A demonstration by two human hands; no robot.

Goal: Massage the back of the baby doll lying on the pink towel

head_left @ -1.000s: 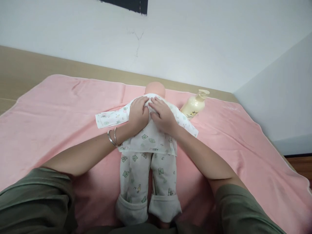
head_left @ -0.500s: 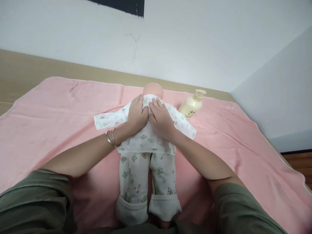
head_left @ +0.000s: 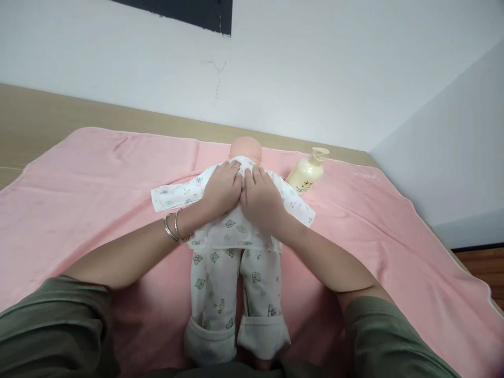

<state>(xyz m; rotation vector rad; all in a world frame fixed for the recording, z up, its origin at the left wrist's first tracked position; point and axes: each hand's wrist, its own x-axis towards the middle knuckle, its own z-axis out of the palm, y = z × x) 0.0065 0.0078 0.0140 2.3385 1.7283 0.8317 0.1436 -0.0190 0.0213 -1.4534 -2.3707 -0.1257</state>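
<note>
A doll (head_left: 246, 149) lies on a pink cloth (head_left: 118, 173), its bald head toward the wall and no face showing. It wears a white printed top (head_left: 236, 228) and matching trousers (head_left: 220, 289) with turned-up cuffs. My left hand (head_left: 223, 188), with two silver bangles at the wrist, rests flat on the upper back of the top. Beside it my right hand (head_left: 262, 197) lies on the top too, fingers extended toward the doll's head. The thumbs nearly meet at the middle. Neither hand grips anything.
A cream pump bottle (head_left: 307, 172) leans or stands on the cloth just right of the doll's shoulder. Behind the cloth runs a wooden table edge (head_left: 157, 118) against a white wall (head_left: 295, 68). A dark panel (head_left: 197, 13) is on the wall.
Both hands have slid slightly down the doll's back, away from its head, and the right hand's fingers are closer together. The camera view has shifted slightly.
</note>
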